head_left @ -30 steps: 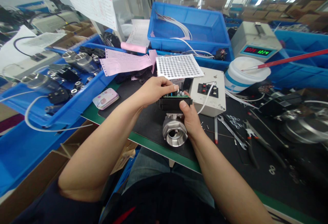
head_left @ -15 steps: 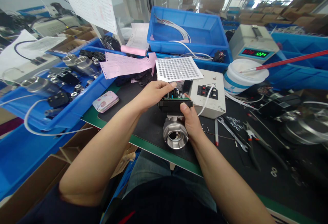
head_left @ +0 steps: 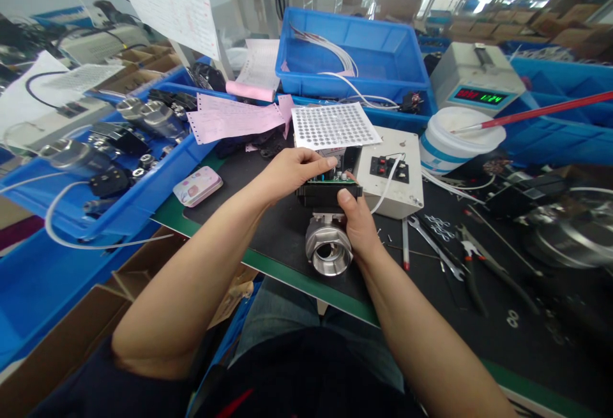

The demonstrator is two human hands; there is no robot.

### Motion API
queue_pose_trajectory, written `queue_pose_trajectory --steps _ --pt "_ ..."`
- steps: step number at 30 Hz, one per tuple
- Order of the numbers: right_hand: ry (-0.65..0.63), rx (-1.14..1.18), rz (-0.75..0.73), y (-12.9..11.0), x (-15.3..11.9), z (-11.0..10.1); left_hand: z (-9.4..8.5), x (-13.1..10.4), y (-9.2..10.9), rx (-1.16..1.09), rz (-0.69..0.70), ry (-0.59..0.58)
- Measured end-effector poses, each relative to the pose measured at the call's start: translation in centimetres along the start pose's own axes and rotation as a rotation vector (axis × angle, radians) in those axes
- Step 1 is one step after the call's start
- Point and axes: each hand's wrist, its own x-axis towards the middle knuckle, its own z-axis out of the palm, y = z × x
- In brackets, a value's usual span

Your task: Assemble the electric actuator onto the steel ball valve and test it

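A motorized ball valve (head_left: 330,249) stands upright on the dark mat, its steel body below a black actuator housing (head_left: 325,197). The top of the housing is uncovered, so a green circuit board (head_left: 335,181) with small components shows. My right hand (head_left: 357,217) grips the housing's right side, thumb on the front face and fingers mostly hidden behind. Over the left part of the board, my left hand (head_left: 299,172) reaches in with thumb and fingers close together. Whatever is between its fingertips is too small or hidden to name.
Behind the valve is a grey test box (head_left: 407,194), partly under a sticker sheet (head_left: 335,126). A wrench (head_left: 438,252) and pliers (head_left: 472,271) lie right. Blue bins (head_left: 354,89) line the back; a white bucket (head_left: 433,150) holds a red-handled brush. A tin (head_left: 198,186) lies left.
My left fingertips have shifted slightly right over the circuit board. My right hand keeps its grip on the valve's housing. The camera view has moved very slightly.
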Motion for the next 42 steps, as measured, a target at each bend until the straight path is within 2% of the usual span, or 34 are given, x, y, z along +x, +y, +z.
queue_pose_trajectory --steps 24,37,42 --pt "-0.022 -0.005 -0.008 0.10 -0.15 -0.22 0.15 -0.22 0.27 0.075 0.041 0.032" --pt "-0.011 -0.011 -0.022 -0.07 -0.34 -0.01 0.08 -0.06 0.16 0.024 0.060 0.000" --pt "-0.006 -0.005 -0.005 0.03 -0.29 -0.09 0.23 -0.03 -0.08 0.047 0.056 0.020"
